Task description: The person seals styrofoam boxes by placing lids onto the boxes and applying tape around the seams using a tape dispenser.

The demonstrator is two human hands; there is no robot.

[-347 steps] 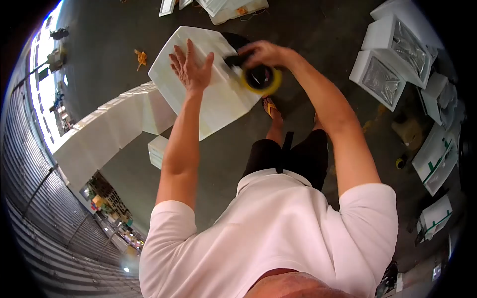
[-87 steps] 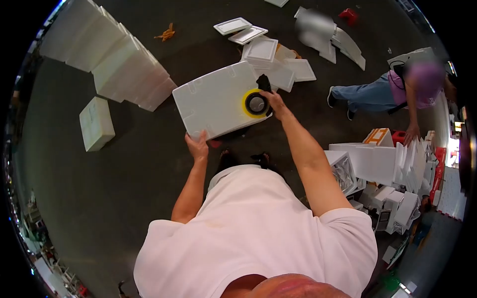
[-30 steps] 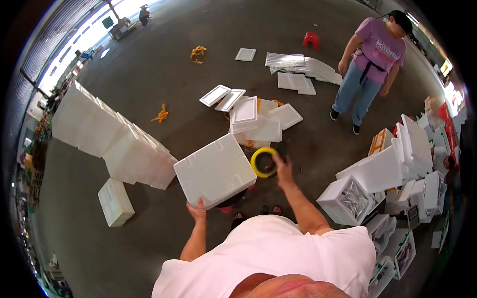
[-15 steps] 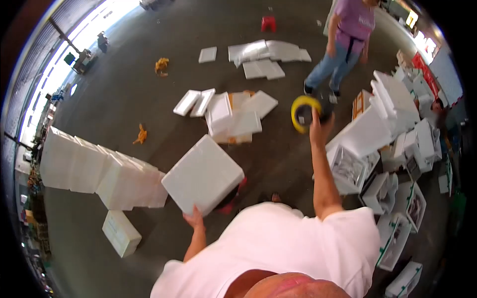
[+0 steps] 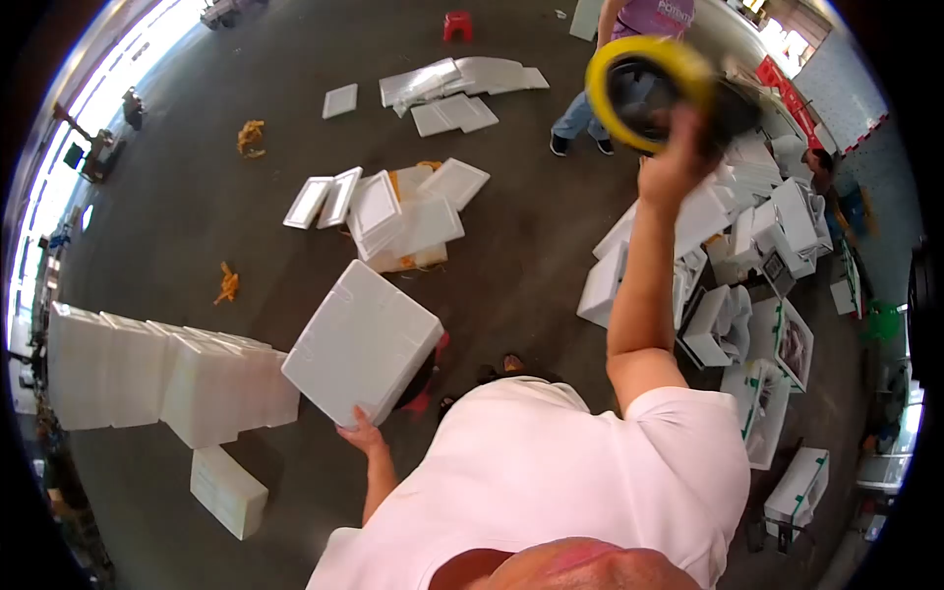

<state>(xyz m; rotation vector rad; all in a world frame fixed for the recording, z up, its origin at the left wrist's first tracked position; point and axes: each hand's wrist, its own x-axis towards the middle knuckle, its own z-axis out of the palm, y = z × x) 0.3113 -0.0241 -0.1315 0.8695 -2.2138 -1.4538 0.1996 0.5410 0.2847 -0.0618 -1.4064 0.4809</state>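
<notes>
My left hand [image 5: 363, 432] grips the near corner of a white foam box [image 5: 362, 342], thumb on its pale top face. The box sits tilted in view over a red stool [image 5: 441, 352], which shows only at its right side. My right hand [image 5: 678, 162] is raised high at the upper right, closed around a tape dispenser [image 5: 726, 113] with a big yellow tape roll [image 5: 601, 90]. The dispenser is smeared by motion, and its grip is partly hidden by my fingers. It is well apart from the box.
A row of stacked foam boxes [image 5: 211, 379] stands left, with a single box [image 5: 228, 494] nearer. Foam lids [image 5: 425, 224] lie ahead on the floor. Open boxes [image 5: 769, 403] crowd the right. A person in jeans [image 5: 587, 116] stands behind the dispenser; a red stool [image 5: 457, 27] is farther off.
My right hand has swung up and toward me with the tape dispenser. My left hand stays on the foam box. The view has shifted, so the surroundings sit farther left.
</notes>
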